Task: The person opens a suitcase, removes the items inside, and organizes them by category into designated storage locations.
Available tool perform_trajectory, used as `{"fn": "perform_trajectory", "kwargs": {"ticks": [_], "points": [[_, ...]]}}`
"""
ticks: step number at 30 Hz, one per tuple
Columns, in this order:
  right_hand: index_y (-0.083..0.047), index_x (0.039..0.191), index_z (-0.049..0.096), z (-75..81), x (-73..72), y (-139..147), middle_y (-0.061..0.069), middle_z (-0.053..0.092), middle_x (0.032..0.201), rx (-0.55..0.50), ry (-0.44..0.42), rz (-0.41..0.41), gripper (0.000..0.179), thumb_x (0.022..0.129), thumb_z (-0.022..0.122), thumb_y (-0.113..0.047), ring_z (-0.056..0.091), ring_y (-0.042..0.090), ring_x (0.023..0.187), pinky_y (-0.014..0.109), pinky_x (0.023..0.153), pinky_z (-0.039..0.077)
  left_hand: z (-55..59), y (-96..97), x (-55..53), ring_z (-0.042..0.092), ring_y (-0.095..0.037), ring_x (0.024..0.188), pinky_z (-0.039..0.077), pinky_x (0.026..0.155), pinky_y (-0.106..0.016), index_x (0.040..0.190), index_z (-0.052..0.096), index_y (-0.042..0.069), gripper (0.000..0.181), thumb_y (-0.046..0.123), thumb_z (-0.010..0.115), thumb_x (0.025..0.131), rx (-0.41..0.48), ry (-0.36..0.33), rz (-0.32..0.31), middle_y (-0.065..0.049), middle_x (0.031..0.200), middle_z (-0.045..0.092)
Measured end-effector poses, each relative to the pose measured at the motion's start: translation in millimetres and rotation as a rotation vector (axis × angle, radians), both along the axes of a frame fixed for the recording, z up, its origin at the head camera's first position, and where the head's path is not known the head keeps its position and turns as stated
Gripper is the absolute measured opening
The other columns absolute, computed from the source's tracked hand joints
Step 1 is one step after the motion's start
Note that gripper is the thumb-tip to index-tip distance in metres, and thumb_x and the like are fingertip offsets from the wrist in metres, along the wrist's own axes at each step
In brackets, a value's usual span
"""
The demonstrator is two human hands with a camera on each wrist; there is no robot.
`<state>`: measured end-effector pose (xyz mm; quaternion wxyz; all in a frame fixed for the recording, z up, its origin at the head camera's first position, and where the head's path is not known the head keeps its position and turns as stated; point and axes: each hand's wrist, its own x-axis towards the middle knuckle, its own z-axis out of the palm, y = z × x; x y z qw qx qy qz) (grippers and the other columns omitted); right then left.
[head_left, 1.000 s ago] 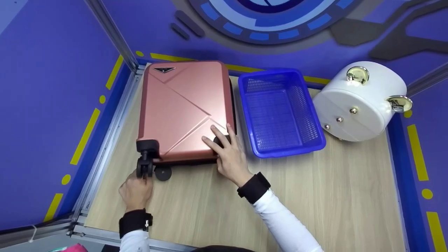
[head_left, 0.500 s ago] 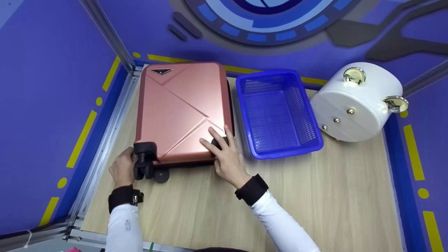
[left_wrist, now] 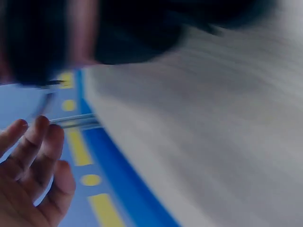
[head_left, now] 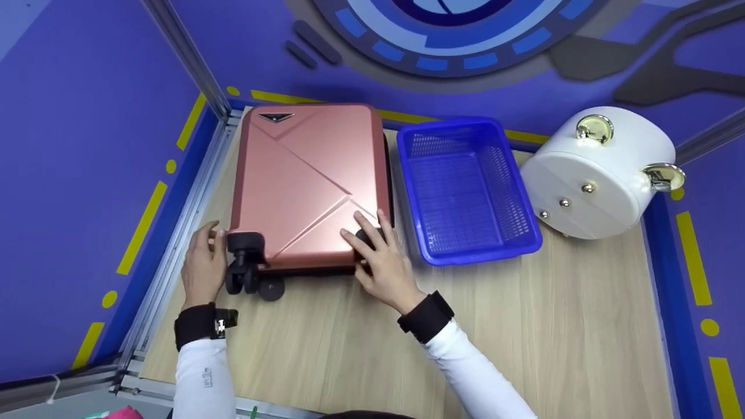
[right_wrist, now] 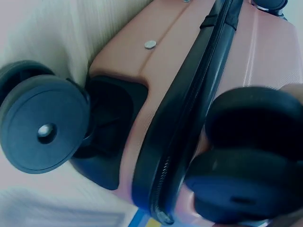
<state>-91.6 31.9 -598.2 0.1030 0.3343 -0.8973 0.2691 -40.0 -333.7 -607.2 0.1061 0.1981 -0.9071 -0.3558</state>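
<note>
A rose-pink hard-shell suitcase [head_left: 308, 180] lies flat at the left, its wheeled end facing me. My right hand [head_left: 387, 267] rests on its near right corner, fingers spread over the shell and beside the black wheel there. My left hand [head_left: 204, 265] is just left of the near left corner, next to the black caster wheels [head_left: 244, 276], fingers loosely bent and apparently empty. In the left wrist view my left hand [left_wrist: 33, 175] shows bent fingers with nothing between them. The right wrist view shows the suitcase's black zipper seam [right_wrist: 175, 137] running between wheel pairs.
Right of the suitcase stands a blue plastic basket [head_left: 477, 256] with nothing in it. Farther right is a white cylindrical container [head_left: 634, 139] with gold handles and knobs. Blue-purple panels [head_left: 99, 145] wall the wooden tabletop [head_left: 465, 320] at the back and sides.
My left hand has moved from below the near left wheels up to the suitcase's left side, and its fingers have loosened. The right hand stays on the near right corner.
</note>
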Motion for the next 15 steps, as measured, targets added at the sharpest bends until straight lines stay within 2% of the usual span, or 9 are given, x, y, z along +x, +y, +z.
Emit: {"fn": "perform_trajectory", "kwargs": {"ticks": [1,4,7,9,12,15], "points": [[-0.030,0.156,0.048,-1.5,0.2,2,0.005,0.027,0.171,-0.032,-0.002,0.000,0.082,0.081,0.076,-0.012,0.014,0.042,0.158,0.057,0.101,0.052,7.2,2.5,0.1,0.063,-0.037,0.108,0.048,0.081,-0.056,0.148,0.054,0.010,0.049,0.042,0.043,0.111,0.022,0.030,-0.019,-0.017,0.128,0.061],[-0.025,0.155,0.050,-7.4,3.7,9,0.011,0.027,0.170,-0.132,-0.003,0.000,0.077,0.084,0.078,-0.017,0.016,0.046,0.156,0.050,0.093,0.058,30.0,13.1,0.9,0.060,-0.035,0.112,0.046,0.082,-0.054,0.151,0.051,0.011,0.051,0.042,0.044,0.111,0.038,0.083,-0.090,-0.016,0.137,0.056],[-0.021,0.156,0.049,-14.2,9.9,15,0.016,0.025,0.170,-0.211,-0.005,0.004,0.075,0.086,0.078,-0.022,0.018,0.051,0.154,0.044,0.082,0.061,52.4,29.9,2.0,0.058,-0.037,0.119,0.046,0.087,-0.056,0.149,0.054,0.010,0.049,0.038,0.052,0.109,-0.025,0.141,-0.178,-0.016,0.143,0.054],[-0.019,0.157,0.048,-19.1,14.5,18,0.018,0.023,0.170,-0.249,-0.011,0.001,0.077,0.087,0.079,-0.023,0.019,0.054,0.153,0.048,0.090,0.059,63.5,44.8,2.5,0.055,-0.039,0.126,0.045,0.095,-0.059,0.147,0.056,0.008,0.050,0.035,0.060,0.105,-0.089,0.181,-0.229,-0.016,0.146,0.053],[-0.015,0.157,0.046,-27.1,21.0,24,0.020,0.021,0.170,-0.294,-0.011,-0.006,0.083,0.083,0.084,-0.023,0.024,0.052,0.152,0.054,0.099,0.054,72.8,71.9,3.4,0.051,-0.042,0.132,0.040,0.104,-0.063,0.143,0.059,0.004,0.056,0.033,0.071,0.096,-0.187,0.251,-0.300,-0.019,0.145,0.055],[-0.013,0.156,0.046,-33.6,27.2,29,0.022,0.020,0.170,-0.326,-0.011,-0.012,0.088,0.079,0.088,-0.020,0.033,0.046,0.150,0.051,0.096,0.056,70.2,102.3,4.1,0.050,-0.043,0.134,0.038,0.107,-0.066,0.144,0.058,0.004,0.065,0.037,0.076,0.091,-0.261,0.299,-0.378,-0.019,0.147,0.054]]}}
